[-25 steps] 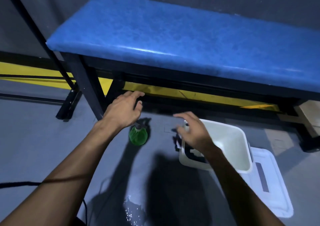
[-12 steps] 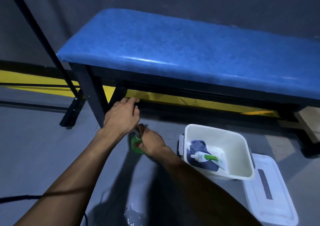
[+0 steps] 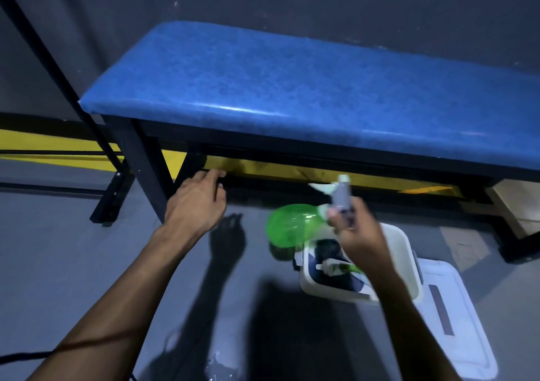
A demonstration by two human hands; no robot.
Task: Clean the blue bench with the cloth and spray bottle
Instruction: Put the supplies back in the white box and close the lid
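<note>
The blue bench with a padded top on black legs fills the upper half of the head view. My right hand grips the green spray bottle by its neck and holds it tilted in the air below the bench's front edge, above the white tub. A dark cloth lies inside the tub with a small white-and-green tube on it. My left hand hovers above the floor beside the bench's front left leg, fingers loosely spread, holding nothing.
A white lid lies on the grey floor to the right of the tub. A slanted black frame bar stands left of the bench. A yellow strip runs under the bench. A small wet patch shines on the floor.
My right hand closed on the spray bottle on the floor and lifted it up and to the right over the tub. My left hand stayed near the bench leg.
</note>
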